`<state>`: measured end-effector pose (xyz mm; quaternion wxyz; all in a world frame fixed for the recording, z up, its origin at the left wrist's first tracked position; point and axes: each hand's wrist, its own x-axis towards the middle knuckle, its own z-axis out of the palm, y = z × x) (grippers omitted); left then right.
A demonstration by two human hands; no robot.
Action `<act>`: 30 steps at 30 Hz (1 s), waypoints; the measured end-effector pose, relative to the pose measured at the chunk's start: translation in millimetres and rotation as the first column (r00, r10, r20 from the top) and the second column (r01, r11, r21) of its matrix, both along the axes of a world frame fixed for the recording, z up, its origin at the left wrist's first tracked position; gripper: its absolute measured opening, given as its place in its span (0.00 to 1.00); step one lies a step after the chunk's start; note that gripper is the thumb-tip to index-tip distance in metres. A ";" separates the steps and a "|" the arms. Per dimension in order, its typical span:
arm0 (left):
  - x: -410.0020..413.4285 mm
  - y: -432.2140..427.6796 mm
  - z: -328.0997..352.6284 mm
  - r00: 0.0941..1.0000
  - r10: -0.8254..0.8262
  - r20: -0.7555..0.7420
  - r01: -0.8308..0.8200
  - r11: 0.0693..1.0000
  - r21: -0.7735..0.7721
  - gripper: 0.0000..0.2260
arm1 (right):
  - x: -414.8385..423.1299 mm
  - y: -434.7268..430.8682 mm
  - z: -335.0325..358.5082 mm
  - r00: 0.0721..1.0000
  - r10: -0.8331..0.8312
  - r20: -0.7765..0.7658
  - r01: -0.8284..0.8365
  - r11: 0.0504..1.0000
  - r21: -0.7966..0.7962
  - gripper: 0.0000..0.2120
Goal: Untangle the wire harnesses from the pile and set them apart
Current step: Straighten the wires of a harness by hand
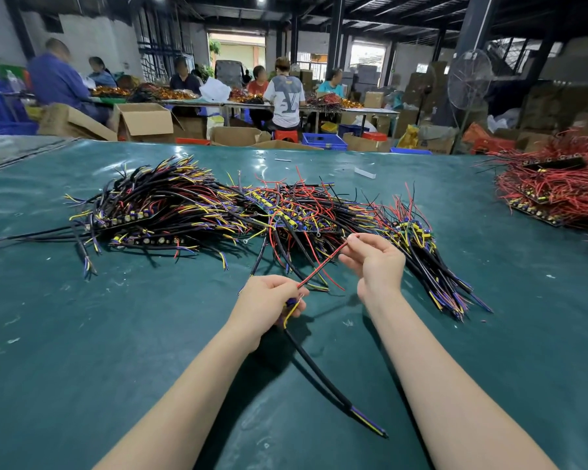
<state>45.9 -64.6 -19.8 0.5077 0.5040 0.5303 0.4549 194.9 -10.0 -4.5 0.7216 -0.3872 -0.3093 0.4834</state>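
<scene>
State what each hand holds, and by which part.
One wire harness: the left hand grips where its black cable meets the coloured wires; the right hand pinches the red wire's tip.

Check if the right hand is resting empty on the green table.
No, the right hand pinches the end of a red wire that runs taut to the left hand.

Harness pile mid-table, second heap far right, both hands just before the pile
</scene>
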 end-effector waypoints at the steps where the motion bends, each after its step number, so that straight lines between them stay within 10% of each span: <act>1: 1.8 -0.8 1.0 1.000 -0.003 0.003 0.003 1.000 -0.002 0.12 | 0.9 -0.4 1.3 0.999 0.002 -0.035 -0.002 1.000 -0.011 0.11; 16: -6.3 -1.5 7.4 0.900 0.199 0.388 -0.197 0.979 -0.044 0.06 | -41.5 -19.8 -2.4 0.808 0.543 0.229 -0.532 0.839 -0.111 0.14; 30: -7.0 -0.2 9.4 0.855 0.152 0.495 -0.176 0.984 0.003 0.10 | -54.0 -26.9 -8.7 0.802 0.535 0.266 -0.534 0.842 -0.082 0.12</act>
